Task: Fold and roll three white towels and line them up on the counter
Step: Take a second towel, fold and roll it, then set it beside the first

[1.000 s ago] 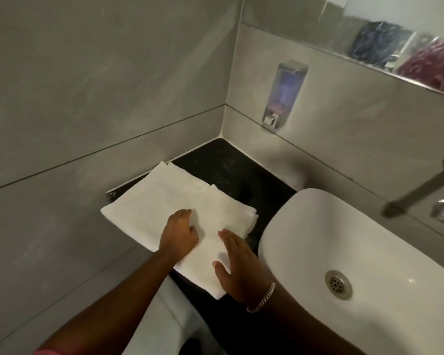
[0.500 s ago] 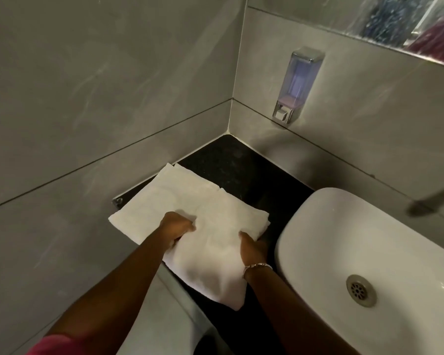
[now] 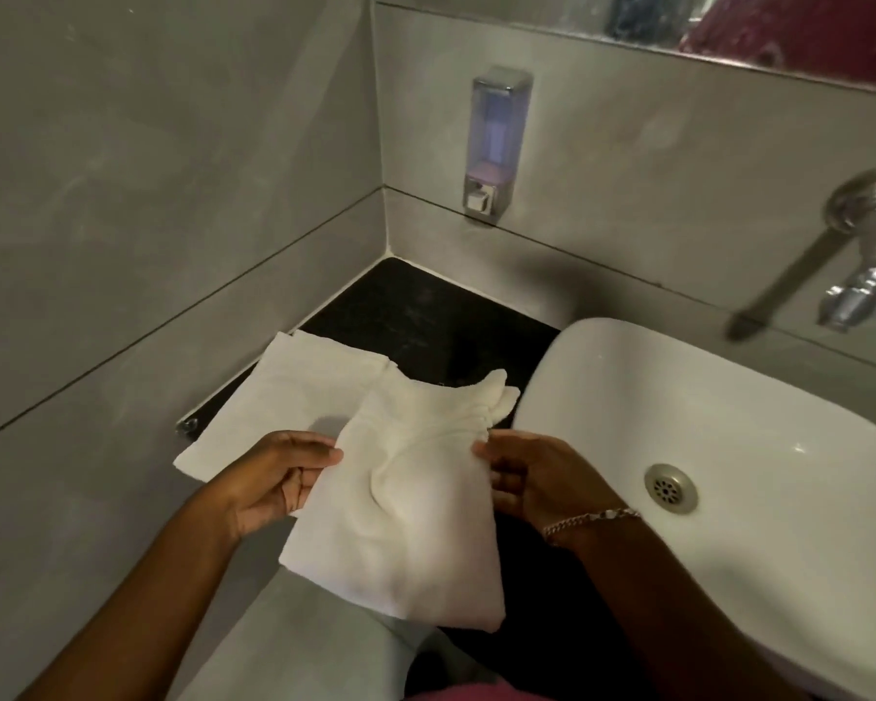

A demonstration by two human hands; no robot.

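A white towel (image 3: 405, 503) hangs crumpled between my two hands, lifted off the black counter (image 3: 426, 316). My left hand (image 3: 274, 478) pinches its left edge. My right hand (image 3: 532, 473), with a bracelet on the wrist, grips its right edge. Behind it, another white towel (image 3: 284, 392) lies flat on the counter's left part, against the wall. Whether there is more than one flat towel there I cannot tell.
A white basin (image 3: 729, 447) with a metal drain (image 3: 670, 488) fills the right side, close to my right hand. A soap dispenser (image 3: 496, 144) is fixed to the back wall. A chrome tap (image 3: 866, 245) juts out at far right. Grey tiled walls close the corner.
Both hands went from pressing flat on the towels to grasping the top towel's edges and lifting it up and toward me; it now sags crumpled.
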